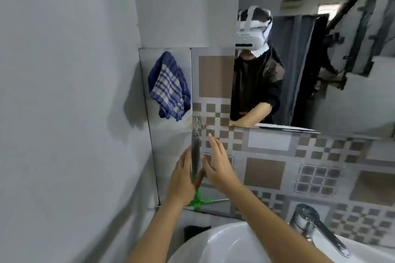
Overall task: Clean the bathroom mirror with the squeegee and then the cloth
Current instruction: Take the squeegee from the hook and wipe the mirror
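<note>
The squeegee [195, 151] hangs on the tiled wall from a metal hook [196, 123], grey handle up and green head [197, 197] down. My left hand [183, 177] lies flat against the handle's left side with its fingers straight, not closed round it. My right hand [218, 162] is just right of the handle, fingers spread, holding nothing. A blue checked cloth [168, 86] hangs on the wall up and to the left of the squeegee. The mirror [320, 74] is mounted at the upper right and reflects a person wearing a headset.
A white sink [222, 245] is below my arms, with a chrome tap [316, 226] at its right. A dark object [195, 232] sits behind the sink's left rim. A plain wall closes in on the left.
</note>
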